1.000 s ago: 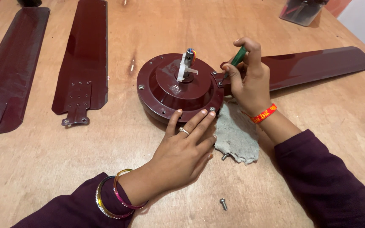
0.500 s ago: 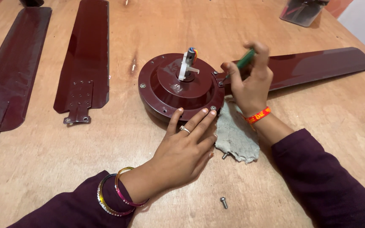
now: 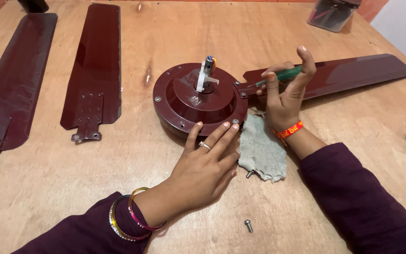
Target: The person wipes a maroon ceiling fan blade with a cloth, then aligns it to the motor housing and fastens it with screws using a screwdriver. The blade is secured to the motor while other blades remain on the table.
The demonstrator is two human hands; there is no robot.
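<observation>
One round maroon fan motor housing point(image 3: 198, 101) sits on the wooden table point(image 3: 175, 37), with a single blade point(image 3: 348, 75) attached at its right side and two loose blades lying well apart to its left: the nearer loose blade point(image 3: 92, 70) and the farther loose blade point(image 3: 10, 89). Two loose screws show in front of the housing: one screw point(image 3: 248, 226) out on the bare wood, another screw point(image 3: 248, 174) peeping from under the one grey rag point(image 3: 261, 148) that lies just beside the housing's front right edge. The left hand point(image 3: 203, 167) lies flat, palm down, fingers spread and extended, their tips pressing on the housing's front rim; it grips nothing. The right hand point(image 3: 285, 91) is raised just right of the housing, fingers and thumb curled around one green-handled screwdriver point(image 3: 278, 76), whose tip points toward the bracket where the attached blade meets the housing.
</observation>
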